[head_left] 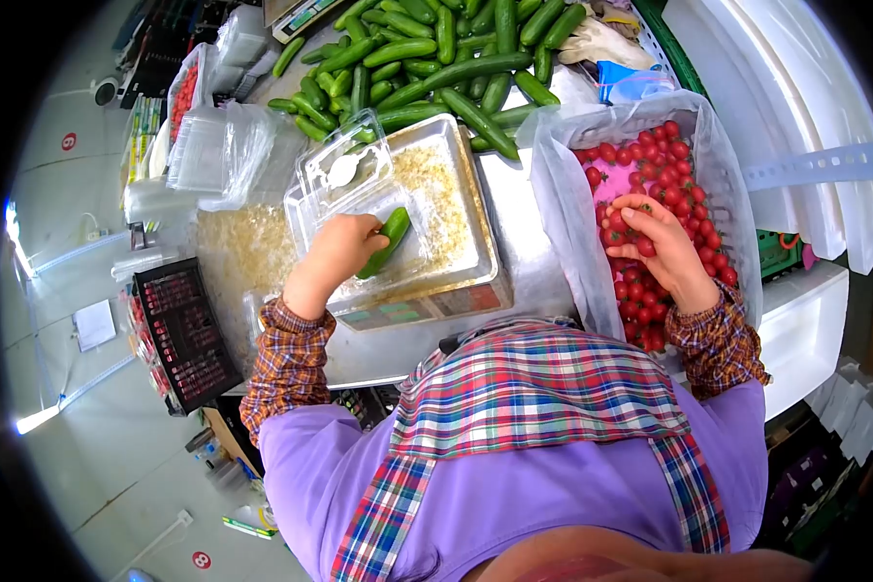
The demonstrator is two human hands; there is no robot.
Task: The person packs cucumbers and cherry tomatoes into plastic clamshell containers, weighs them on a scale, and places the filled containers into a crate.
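My left hand (344, 254) pinches a small cucumber (388, 242) above a clear plastic clamshell box (335, 184), which lies on a metal scale platform (480, 218). On the right, my right hand (655, 242) has its fingers curled round a few cherry tomatoes (619, 229). It is over a white-lined crate (565, 209) holding several more red tomatoes. A pink patch shows at the crate's left side.
Behind the scale, several cucumbers (436, 58) are heaped. Stacked clear boxes (204, 150) lie at the left, with a black crate (186, 335) below them. White foam boxes (805, 330) stand at the right. A pale glove (601, 44) lies at the back.
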